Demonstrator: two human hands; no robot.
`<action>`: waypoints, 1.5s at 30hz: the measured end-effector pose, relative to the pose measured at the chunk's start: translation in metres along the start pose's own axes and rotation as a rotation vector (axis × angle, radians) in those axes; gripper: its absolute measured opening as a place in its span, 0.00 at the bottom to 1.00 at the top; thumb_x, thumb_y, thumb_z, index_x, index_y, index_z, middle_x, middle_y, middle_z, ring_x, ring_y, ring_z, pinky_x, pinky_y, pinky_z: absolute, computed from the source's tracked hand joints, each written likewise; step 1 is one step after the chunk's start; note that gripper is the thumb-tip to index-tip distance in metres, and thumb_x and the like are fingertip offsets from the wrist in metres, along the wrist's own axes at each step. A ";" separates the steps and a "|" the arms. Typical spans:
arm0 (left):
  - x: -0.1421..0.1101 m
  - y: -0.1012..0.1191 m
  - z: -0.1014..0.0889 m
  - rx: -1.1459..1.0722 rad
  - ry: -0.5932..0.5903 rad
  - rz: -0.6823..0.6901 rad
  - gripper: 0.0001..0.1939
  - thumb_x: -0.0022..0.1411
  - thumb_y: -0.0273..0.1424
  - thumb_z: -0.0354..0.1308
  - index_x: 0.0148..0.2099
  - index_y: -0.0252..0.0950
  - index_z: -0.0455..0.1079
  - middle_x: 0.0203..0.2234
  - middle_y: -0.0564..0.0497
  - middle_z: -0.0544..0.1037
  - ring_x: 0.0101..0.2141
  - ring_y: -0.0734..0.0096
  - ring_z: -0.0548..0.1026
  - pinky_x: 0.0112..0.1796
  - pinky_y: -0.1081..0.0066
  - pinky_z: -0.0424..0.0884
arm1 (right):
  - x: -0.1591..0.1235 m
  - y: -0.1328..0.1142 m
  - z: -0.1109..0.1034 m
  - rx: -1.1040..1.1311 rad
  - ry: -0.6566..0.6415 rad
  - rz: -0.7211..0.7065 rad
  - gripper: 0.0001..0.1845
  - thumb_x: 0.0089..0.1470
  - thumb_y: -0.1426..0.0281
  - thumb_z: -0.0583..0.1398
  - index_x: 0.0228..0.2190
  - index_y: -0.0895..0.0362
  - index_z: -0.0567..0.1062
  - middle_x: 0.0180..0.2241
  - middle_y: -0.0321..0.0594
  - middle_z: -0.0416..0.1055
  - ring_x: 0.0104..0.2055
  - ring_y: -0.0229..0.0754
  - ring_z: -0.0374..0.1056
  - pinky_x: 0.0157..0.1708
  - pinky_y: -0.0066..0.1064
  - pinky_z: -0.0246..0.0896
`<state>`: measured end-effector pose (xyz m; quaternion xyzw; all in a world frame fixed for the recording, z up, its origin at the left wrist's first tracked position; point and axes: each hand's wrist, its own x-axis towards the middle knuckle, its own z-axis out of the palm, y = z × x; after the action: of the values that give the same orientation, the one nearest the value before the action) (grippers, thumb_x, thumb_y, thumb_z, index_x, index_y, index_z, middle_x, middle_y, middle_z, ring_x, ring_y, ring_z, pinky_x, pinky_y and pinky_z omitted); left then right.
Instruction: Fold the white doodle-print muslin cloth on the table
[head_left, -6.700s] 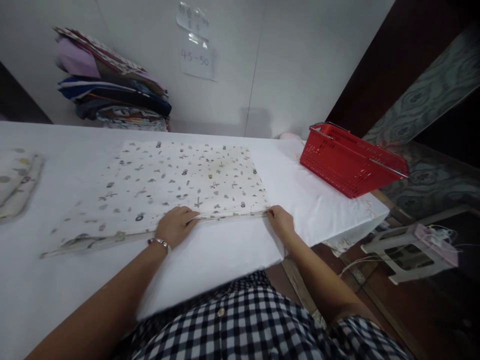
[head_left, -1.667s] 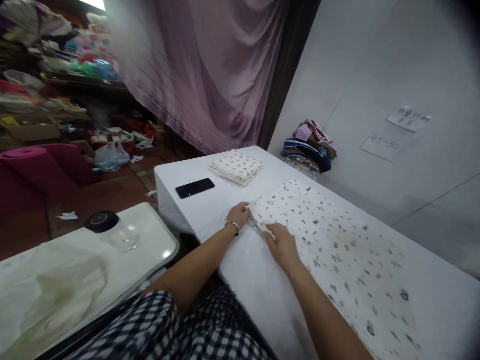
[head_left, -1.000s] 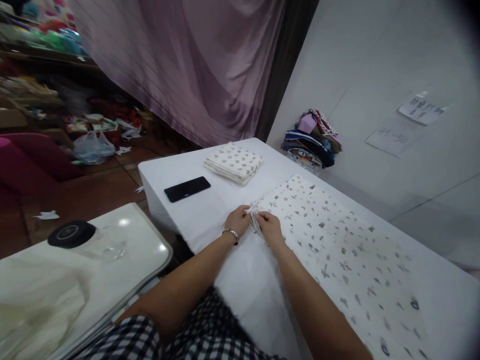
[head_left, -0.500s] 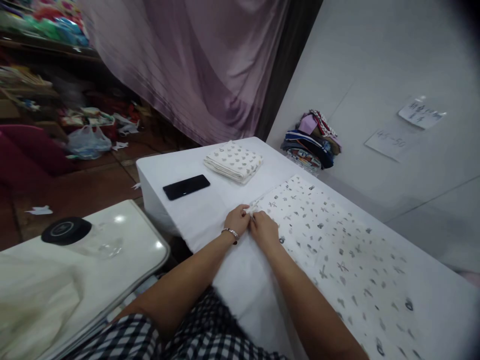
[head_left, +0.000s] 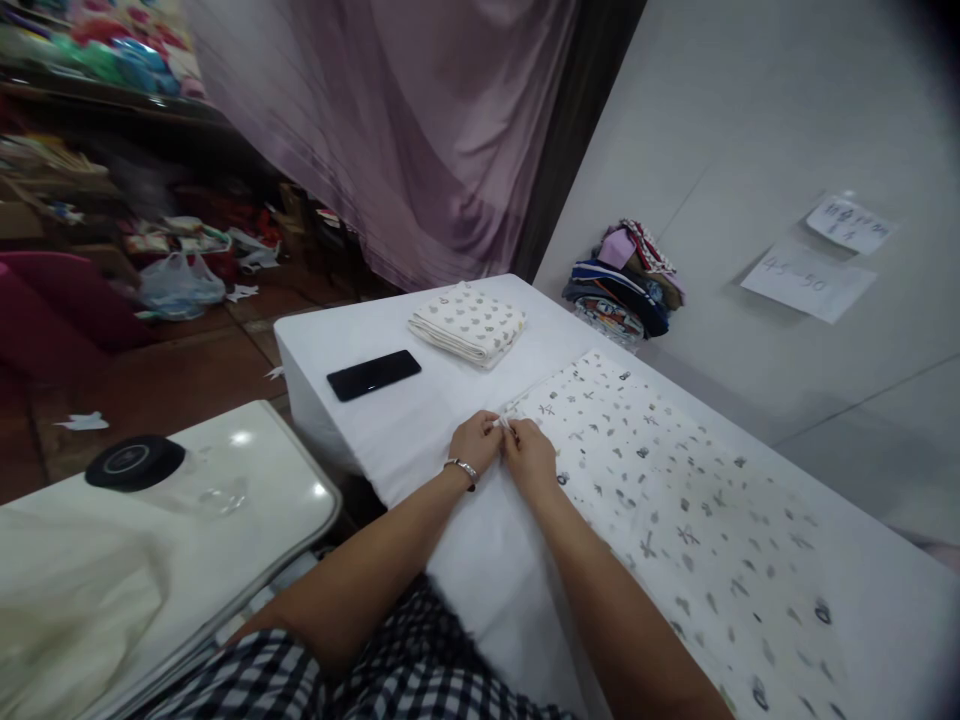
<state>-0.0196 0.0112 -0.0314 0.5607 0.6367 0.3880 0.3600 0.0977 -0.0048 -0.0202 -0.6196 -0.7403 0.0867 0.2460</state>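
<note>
A white cloth printed with small dark motifs (head_left: 675, 500) lies spread along the white-covered table (head_left: 435, 430). At its near left corner, my left hand (head_left: 477, 440) and my right hand (head_left: 529, 455) meet, fingertips pinched together on a bit of the cloth's edge. A bracelet circles my left wrist. Beyond my hands rests a folded cloth (head_left: 469, 322) with a grey leaf-like print. The black phone (head_left: 373, 375) lies flat to the left of that folded cloth.
On the lower left stands a small white table (head_left: 277, 450) bearing a black round case (head_left: 135, 462) and pale cloth. A stack of folded fabrics (head_left: 619, 285) sits by the wall. A purple curtain (head_left: 420, 130) hangs behind; a plastic bag (head_left: 182, 285) is on the floor.
Both hands stay at the cloth's corner, with only a slight shift of the fingers. The cloths and phone have not moved.
</note>
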 end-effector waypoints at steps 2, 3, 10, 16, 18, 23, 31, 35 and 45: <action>0.000 0.000 0.000 -0.013 0.003 -0.003 0.09 0.55 0.28 0.54 0.39 0.38 0.72 0.25 0.55 0.78 0.30 0.71 0.75 0.31 0.74 0.66 | 0.000 0.000 0.000 -0.030 -0.009 -0.005 0.15 0.61 0.67 0.48 0.41 0.54 0.73 0.38 0.40 0.71 0.40 0.38 0.65 0.38 0.27 0.55; 0.000 0.000 0.000 -0.017 0.007 -0.004 0.08 0.55 0.28 0.54 0.38 0.38 0.72 0.26 0.55 0.78 0.29 0.71 0.75 0.31 0.74 0.65 | 0.000 0.000 0.000 -0.044 -0.017 -0.005 0.15 0.61 0.67 0.48 0.41 0.54 0.73 0.39 0.40 0.71 0.40 0.38 0.65 0.37 0.27 0.55; -0.002 0.001 -0.001 -0.038 0.014 0.010 0.06 0.56 0.30 0.54 0.35 0.38 0.72 0.26 0.54 0.79 0.29 0.71 0.75 0.32 0.74 0.66 | 0.000 -0.001 0.001 -0.064 -0.050 0.018 0.14 0.61 0.69 0.49 0.42 0.53 0.72 0.40 0.39 0.70 0.41 0.38 0.65 0.36 0.28 0.54; -0.005 0.005 -0.004 -0.020 0.023 0.001 0.09 0.56 0.32 0.55 0.39 0.38 0.72 0.24 0.56 0.78 0.29 0.71 0.75 0.33 0.73 0.67 | -0.003 -0.008 0.000 -0.104 -0.076 0.001 0.13 0.61 0.68 0.49 0.39 0.53 0.72 0.40 0.39 0.69 0.40 0.39 0.64 0.33 0.28 0.54; -0.005 0.006 -0.005 -0.003 0.030 0.006 0.12 0.55 0.31 0.55 0.43 0.38 0.71 0.23 0.56 0.77 0.28 0.71 0.75 0.33 0.73 0.67 | -0.004 -0.011 0.000 -0.135 -0.089 -0.010 0.11 0.59 0.68 0.51 0.39 0.53 0.72 0.40 0.41 0.69 0.41 0.41 0.64 0.33 0.29 0.54; -0.001 0.001 -0.004 -0.007 0.025 0.045 0.17 0.55 0.27 0.52 0.48 0.38 0.69 0.19 0.58 0.74 0.25 0.71 0.73 0.31 0.73 0.66 | -0.001 -0.010 0.002 -0.127 -0.097 -0.009 0.11 0.58 0.68 0.52 0.41 0.54 0.71 0.41 0.43 0.68 0.42 0.42 0.64 0.35 0.30 0.55; 0.011 -0.007 -0.016 0.223 0.224 0.122 0.10 0.58 0.29 0.53 0.40 0.38 0.73 0.36 0.48 0.78 0.41 0.64 0.72 0.44 0.67 0.66 | 0.003 0.013 0.006 0.235 0.072 0.106 0.14 0.57 0.66 0.50 0.35 0.56 0.75 0.32 0.38 0.70 0.34 0.39 0.64 0.36 0.29 0.57; 0.009 -0.007 -0.017 0.517 0.158 0.136 0.10 0.56 0.37 0.56 0.31 0.37 0.75 0.38 0.43 0.75 0.46 0.53 0.68 0.46 0.60 0.63 | 0.003 0.015 0.007 0.264 0.102 0.090 0.15 0.56 0.65 0.51 0.35 0.56 0.75 0.31 0.38 0.70 0.34 0.39 0.64 0.36 0.30 0.57; 0.000 0.000 -0.009 0.623 0.020 0.192 0.06 0.55 0.33 0.57 0.29 0.36 0.70 0.34 0.46 0.75 0.42 0.58 0.69 0.41 0.63 0.61 | 0.005 0.018 0.012 0.317 0.120 0.059 0.14 0.55 0.65 0.52 0.35 0.56 0.76 0.32 0.39 0.71 0.34 0.40 0.65 0.36 0.31 0.58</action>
<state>-0.0276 0.0109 -0.0271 0.6976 0.6725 0.2122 0.1266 0.1067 0.0056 -0.0374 -0.5987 -0.6828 0.1722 0.3817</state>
